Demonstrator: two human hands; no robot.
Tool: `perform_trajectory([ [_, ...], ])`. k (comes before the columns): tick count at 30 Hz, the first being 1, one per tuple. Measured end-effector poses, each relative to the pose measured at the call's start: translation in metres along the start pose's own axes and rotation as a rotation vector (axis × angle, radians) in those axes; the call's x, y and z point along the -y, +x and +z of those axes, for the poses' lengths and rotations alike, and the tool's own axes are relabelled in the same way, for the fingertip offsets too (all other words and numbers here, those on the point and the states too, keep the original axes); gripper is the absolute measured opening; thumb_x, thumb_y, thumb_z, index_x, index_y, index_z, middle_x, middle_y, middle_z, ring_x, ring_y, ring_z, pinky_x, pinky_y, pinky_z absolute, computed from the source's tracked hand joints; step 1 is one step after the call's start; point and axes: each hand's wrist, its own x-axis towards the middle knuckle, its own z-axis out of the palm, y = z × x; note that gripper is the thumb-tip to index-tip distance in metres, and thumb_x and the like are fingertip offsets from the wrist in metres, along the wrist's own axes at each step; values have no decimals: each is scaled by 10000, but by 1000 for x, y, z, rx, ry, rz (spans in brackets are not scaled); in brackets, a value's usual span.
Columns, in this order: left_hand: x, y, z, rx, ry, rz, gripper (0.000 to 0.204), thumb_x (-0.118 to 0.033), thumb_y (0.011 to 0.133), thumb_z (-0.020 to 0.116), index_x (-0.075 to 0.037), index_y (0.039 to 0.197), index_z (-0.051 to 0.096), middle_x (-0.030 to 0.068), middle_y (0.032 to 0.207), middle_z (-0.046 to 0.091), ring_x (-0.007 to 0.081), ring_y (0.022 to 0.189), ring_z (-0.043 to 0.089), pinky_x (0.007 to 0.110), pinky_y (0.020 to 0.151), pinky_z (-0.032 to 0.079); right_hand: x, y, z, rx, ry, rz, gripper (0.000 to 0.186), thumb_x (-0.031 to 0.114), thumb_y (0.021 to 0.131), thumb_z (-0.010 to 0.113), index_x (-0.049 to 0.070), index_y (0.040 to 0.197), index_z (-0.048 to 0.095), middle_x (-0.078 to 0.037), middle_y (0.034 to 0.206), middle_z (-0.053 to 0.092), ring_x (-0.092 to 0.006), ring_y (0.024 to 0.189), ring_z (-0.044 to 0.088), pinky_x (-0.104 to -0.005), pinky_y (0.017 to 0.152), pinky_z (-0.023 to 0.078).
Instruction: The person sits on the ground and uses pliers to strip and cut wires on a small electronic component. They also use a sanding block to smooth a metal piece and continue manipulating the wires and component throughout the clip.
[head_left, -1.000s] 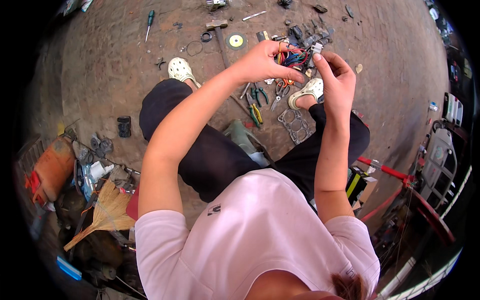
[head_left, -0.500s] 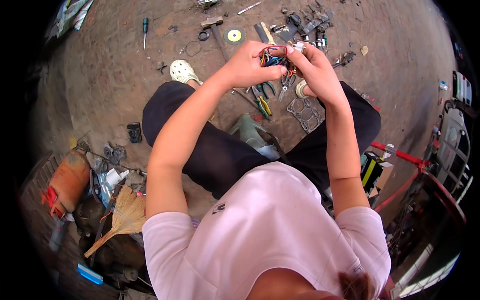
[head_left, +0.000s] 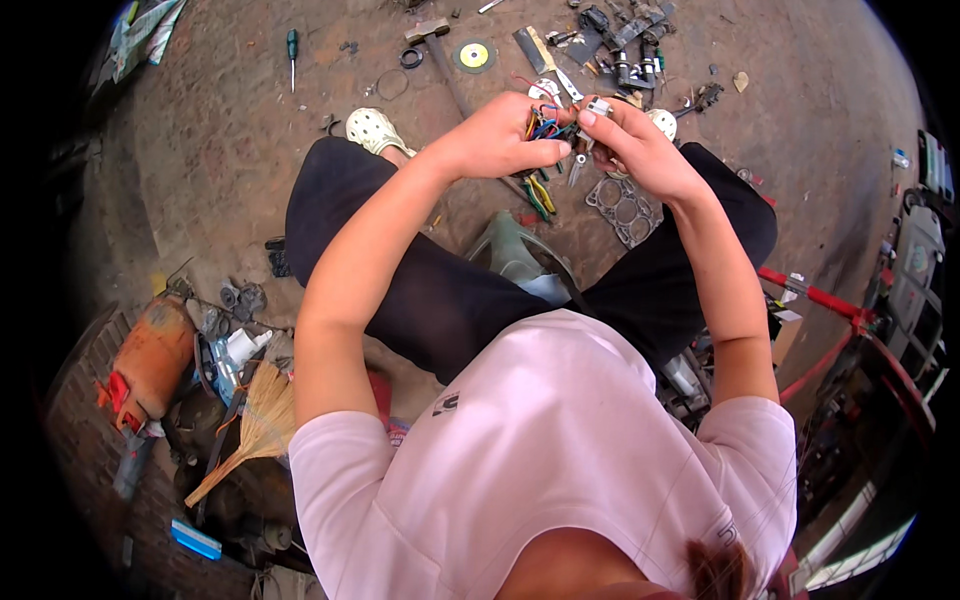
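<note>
My left hand (head_left: 500,137) is closed around a bundle of coloured wires (head_left: 541,126), with strands of yellow, blue and red showing past the fingers. Close beside it, my right hand (head_left: 645,150) pinches a small white plug connector (head_left: 598,107) between thumb and fingers. A thin red wire arcs up above the bundle. Both hands are held up in front of me over the floor, between my knees. Below them lie yellow-and-green pliers (head_left: 540,198) and a metal head gasket (head_left: 622,212). My fingers partly hide where the wires meet the connector.
A hammer (head_left: 440,62), a cutting disc (head_left: 473,55), a screwdriver (head_left: 292,62) and dark metal parts (head_left: 635,45) lie on the floor ahead. To my left are a straw broom (head_left: 250,430) and an orange tank (head_left: 155,355). A red metal bar (head_left: 815,300) stands at the right.
My right hand has turned and shifted slightly, and the white connector now shows more plainly. The red wire's loop has moved up beyond my hands. The view has shifted a little.
</note>
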Motion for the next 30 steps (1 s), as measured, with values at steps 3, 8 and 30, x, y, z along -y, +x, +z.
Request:
perform_trajectory([
  [3, 11, 0, 3, -131, -83, -94, 377, -353, 844, 662, -18, 1016, 640, 6, 713, 581, 90, 671, 520, 257, 627, 430, -8, 9, 7, -119, 237, -4, 438, 425, 983, 418, 36, 855, 574, -9, 667, 522, -73, 639, 472, -233, 562, 389],
  [8, 8, 12, -16, -168, 88, -207, 303, -334, 862, 660, -33, 861, 624, -23, 680, 572, 50, 644, 520, 227, 582, 413, -121, 67, -36, -365, 188, 92, 483, 435, 961, 454, -27, 1014, 584, -92, 830, 663, -118, 717, 584, -250, 667, 472],
  [30, 94, 35, -27, -536, 39, -510, 319, -257, 796, 753, 15, 857, 599, 1, 678, 503, 77, 632, 443, 252, 583, 401, -391, 185, 50, -496, -1052, 432, 153, 159, 756, 650, 87, 872, 580, -100, 938, 571, -266, 938, 587, -358, 679, 538],
])
